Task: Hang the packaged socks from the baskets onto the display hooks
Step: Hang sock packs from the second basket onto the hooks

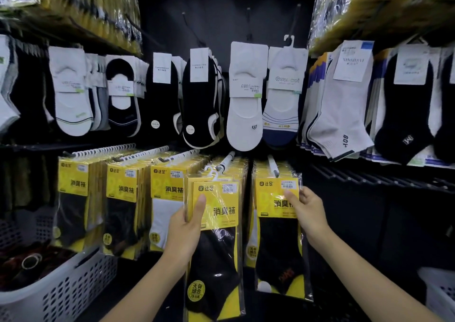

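Shop, packaged socks (278,213) on display hooks (272,165)

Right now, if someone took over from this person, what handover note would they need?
Left hand: grips a few yellow sock packs, hangers close to the tip of the fourth hook, not visibly on it.
Right hand: pinches the front pack hanging on the fifth hook.
Done: all five lower hooks carry packs.
Left: hang the held packs; left basket contents unclear.

The left hand (186,225) holds a stack of sock packs (214,223) below a display hook (225,161); the right hand (307,208) pinches a hanging pack (278,235); a white basket (61,289) sits lower left.
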A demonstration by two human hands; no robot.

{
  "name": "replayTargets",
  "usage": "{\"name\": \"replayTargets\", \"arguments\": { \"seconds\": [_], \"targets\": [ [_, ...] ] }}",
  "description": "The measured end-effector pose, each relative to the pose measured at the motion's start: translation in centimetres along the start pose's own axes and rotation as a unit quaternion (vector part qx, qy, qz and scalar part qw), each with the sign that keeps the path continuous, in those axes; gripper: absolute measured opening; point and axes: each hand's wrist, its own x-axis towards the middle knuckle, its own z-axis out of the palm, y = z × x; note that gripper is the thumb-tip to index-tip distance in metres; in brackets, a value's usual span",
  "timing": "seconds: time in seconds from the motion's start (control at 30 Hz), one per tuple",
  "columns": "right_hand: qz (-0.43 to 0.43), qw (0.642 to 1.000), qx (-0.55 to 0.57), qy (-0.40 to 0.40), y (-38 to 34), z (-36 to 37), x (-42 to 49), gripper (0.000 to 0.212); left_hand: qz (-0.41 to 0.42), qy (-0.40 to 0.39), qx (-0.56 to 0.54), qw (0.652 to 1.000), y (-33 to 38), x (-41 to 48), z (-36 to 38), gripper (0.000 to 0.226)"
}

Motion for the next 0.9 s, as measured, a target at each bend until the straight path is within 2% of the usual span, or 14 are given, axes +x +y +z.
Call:
{"name": "replayTargets", "arguments": {
  "seconds": [0.07, 0.17, 0.27, 0.33, 0.4, 0.43, 0.5, 0.57, 0.63, 0.77, 0.8, 0.9],
  "targets": [
    [0.013, 1.0, -0.003, 0.016, 0.5, 0.1, 0.4, 0.007, -0.005, -0.004, -0.003, 1.0, 0.0, 0.0, 0.2, 0.031],
    [0.019, 0.996, -0.054, 0.068, 1.4, -0.2, 0.6, 0.022, -0.014, 0.0, -0.015, 1.0, 0.1, 0.0, 0.4, 0.039],
    [0.031, 0.987, -0.102, 0.124, 2.1, -0.8, 0.0, 0.032, -0.029, -0.018, -0.021, 0.999, 0.1, -0.2, 0.3, 0.016],
    [0.019, 0.98, -0.123, 0.154, 2.4, -1.0, -0.9, 0.035, -0.032, -0.021, -0.027, 0.999, 0.2, -0.4, 0.4, 0.014],
    [-0.019, 0.98, -0.115, 0.161, 2.0, -0.9, -2.2, 0.029, -0.033, -0.012, -0.03, 0.999, 0.4, -0.7, 0.6, 0.014],
    [-0.032, 0.984, -0.096, 0.144, 1.6, -0.6, -2.9, 0.023, -0.031, -0.009, -0.032, 0.999, 0.3, -0.8, 0.9, 0.014],
    [-0.019, 0.998, -0.036, 0.054, 0.5, 0.3, -4.6, 0.017, -0.032, -0.008, -0.045, 0.998, 0.3, -1.1, 1.6, 0.016],
    [0.016, 0.997, 0.025, -0.068, -0.5, 1.5, -6.1, 0.029, -0.036, -0.014, -0.067, 0.997, 0.2, -1.3, 2.6, 0.021],
    [0.028, 0.989, 0.063, -0.134, -0.7, 2.4, -7.1, 0.039, -0.038, -0.026, -0.079, 0.996, 0.2, -1.6, 3.4, 0.028],
    [0.037, 0.987, 0.106, -0.115, -0.6, 2.3, -7.3, 0.035, -0.047, -0.057, -0.082, 0.994, 0.2, -1.8, 3.8, 0.028],
    [0.043, 0.987, 0.112, -0.107, -0.4, 1.9, -7.2, 0.031, -0.053, -0.057, -0.068, 0.995, 0.3, -1.6, 3.5, 0.022],
    [0.05, 0.989, 0.115, -0.078, -0.3, 0.6, -6.5, 0.022, -0.063, -0.045, -0.02, 0.997, 0.4, -1.1, 2.4, 0.027]
  ]
}}
